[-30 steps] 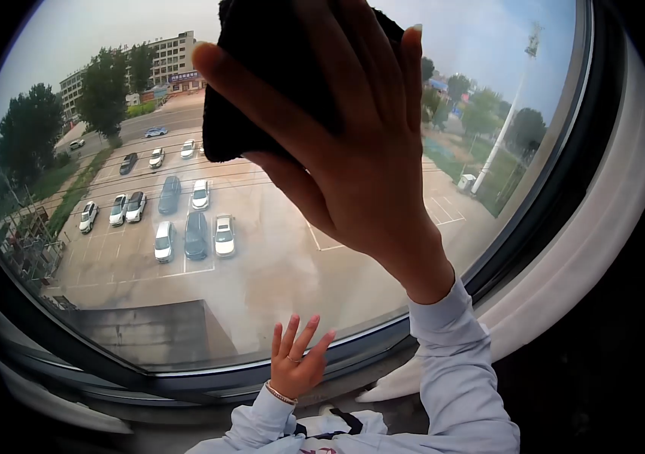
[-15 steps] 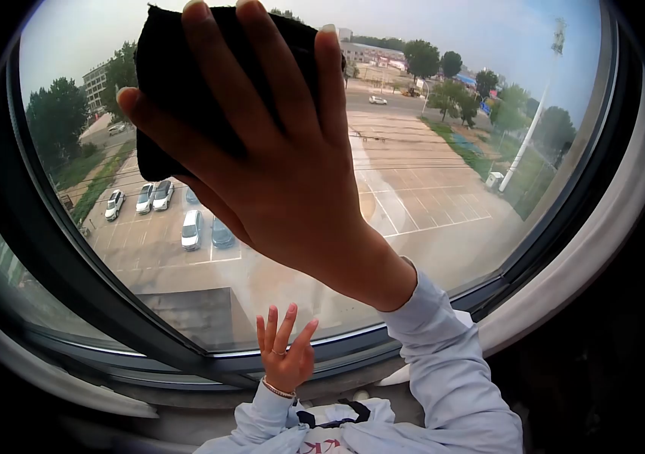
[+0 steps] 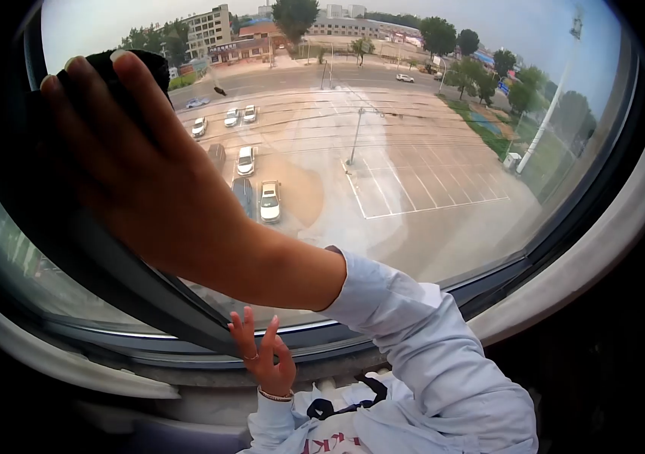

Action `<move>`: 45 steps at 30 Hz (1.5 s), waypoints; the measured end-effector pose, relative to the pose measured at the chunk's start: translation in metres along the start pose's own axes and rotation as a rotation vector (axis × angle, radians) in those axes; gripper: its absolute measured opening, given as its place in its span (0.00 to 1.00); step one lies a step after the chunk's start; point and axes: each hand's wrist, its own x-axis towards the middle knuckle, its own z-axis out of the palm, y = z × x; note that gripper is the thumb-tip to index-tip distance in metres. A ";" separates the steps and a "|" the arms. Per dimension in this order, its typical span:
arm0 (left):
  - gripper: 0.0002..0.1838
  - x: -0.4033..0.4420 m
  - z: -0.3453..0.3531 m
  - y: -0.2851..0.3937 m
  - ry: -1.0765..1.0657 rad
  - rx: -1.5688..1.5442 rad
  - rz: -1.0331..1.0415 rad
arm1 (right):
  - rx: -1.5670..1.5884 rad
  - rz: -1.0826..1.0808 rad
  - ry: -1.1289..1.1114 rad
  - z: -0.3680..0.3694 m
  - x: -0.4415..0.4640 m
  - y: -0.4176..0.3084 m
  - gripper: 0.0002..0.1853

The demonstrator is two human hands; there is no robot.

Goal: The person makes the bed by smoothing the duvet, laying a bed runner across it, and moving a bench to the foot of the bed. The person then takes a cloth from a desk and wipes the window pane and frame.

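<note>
My right hand (image 3: 163,189) reaches across to the upper left, its palm on a black cloth (image 3: 157,69) that shows past the fingertips near the left side of the window glass (image 3: 322,174). The cloth's left part is lost against the dark window frame (image 3: 122,284). Lower down, my left hand (image 3: 265,354), with a ring and a bracelet, is raised near the bottom of the window, fingers apart and holding nothing. A hazy, smeared patch shows on the middle of the glass.
A pale curved sill (image 3: 595,250) runs round the right side, and another pale edge (image 3: 73,371) lies at lower left. Beyond the glass are a parking lot with several cars, a road, trees and buildings.
My right hand has swept left across the glass with the black cloth, to the frame at the left. My left hand has shifted slightly left and stays empty. The view has turned somewhat.
</note>
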 end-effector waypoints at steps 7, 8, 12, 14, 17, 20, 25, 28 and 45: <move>0.14 -0.006 0.013 0.016 0.001 -0.022 0.020 | 0.120 -0.055 -0.096 -0.017 -0.071 0.001 0.24; 0.13 -0.005 0.013 0.019 -0.003 -0.001 0.037 | 0.084 -0.021 -0.090 -0.022 -0.082 0.008 0.23; 0.13 -0.012 0.021 0.023 0.007 -0.056 0.025 | -0.102 -0.008 -0.135 -0.057 -0.119 0.061 0.21; 0.14 -0.017 0.029 0.026 -0.019 -0.086 0.001 | -0.167 0.000 -0.117 -0.076 -0.135 0.095 0.22; 0.14 -0.018 0.041 0.037 -0.066 -0.115 0.023 | -0.222 0.066 -0.186 -0.113 -0.151 0.140 0.22; 0.15 -0.018 0.053 0.042 -0.106 -0.122 0.068 | -0.223 0.115 -0.224 -0.137 -0.165 0.171 0.24; 0.15 -0.017 0.086 0.065 -0.110 -0.133 0.134 | -0.235 0.107 -0.168 -0.175 -0.195 0.242 0.25; 0.15 -0.019 0.106 0.084 -0.091 -0.126 0.140 | -0.300 0.049 -0.100 -0.197 -0.214 0.295 0.28; 0.23 -0.045 0.242 0.204 -0.100 0.031 0.335 | -0.359 0.305 -0.035 -0.341 -0.326 0.507 0.30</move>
